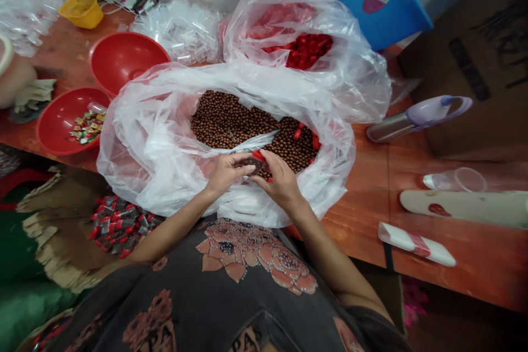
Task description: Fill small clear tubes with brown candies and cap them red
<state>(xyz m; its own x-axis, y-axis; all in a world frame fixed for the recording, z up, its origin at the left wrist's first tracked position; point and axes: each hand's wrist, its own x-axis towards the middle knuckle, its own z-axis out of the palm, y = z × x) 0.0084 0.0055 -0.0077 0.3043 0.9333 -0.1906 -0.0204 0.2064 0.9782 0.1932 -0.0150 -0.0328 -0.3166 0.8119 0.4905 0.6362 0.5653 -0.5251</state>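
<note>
Dark floral top point(231, 264); forearms point(177, 225) converge, hands point(225, 173) pinching red-tipped packet point(258, 165).

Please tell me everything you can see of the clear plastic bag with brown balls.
The clear plastic bag is thin, crinkled film, its mouth folded open around glossy brown balls and a few red pieces. It lies on the wooden table, overhanging the near edge, and touches a second plastic bag behind it. The left hand and right hand reach into its mouth.

Glossy plastic bag point(136, 170), varnished wooden table point(355, 214)
</note>
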